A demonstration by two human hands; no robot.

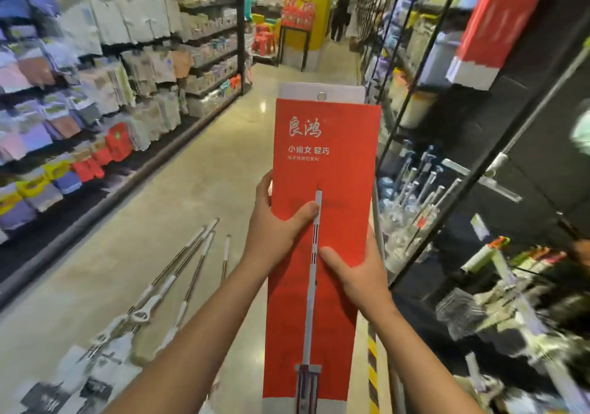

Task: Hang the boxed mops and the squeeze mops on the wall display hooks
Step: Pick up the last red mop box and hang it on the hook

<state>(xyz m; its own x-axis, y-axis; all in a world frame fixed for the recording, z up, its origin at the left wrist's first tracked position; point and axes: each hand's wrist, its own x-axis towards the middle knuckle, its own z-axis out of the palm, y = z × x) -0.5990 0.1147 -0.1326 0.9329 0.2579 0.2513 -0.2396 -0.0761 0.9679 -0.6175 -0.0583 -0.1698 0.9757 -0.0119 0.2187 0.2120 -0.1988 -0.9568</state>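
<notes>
Left hand [277,222], right hand [352,271] — both gripping red boxed mop [322,222], held upright.

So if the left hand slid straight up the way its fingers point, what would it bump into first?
Probably nothing solid. The left hand grips the red mop box at its left edge; beyond its fingers only open aisle floor shows, though depth is unclear.

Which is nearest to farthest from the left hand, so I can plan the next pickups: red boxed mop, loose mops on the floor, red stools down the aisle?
From the left hand:
1. Red boxed mop, gripped.
2. Loose mops, floor, lower left.
3. Red stools, far aisle end.
</notes>
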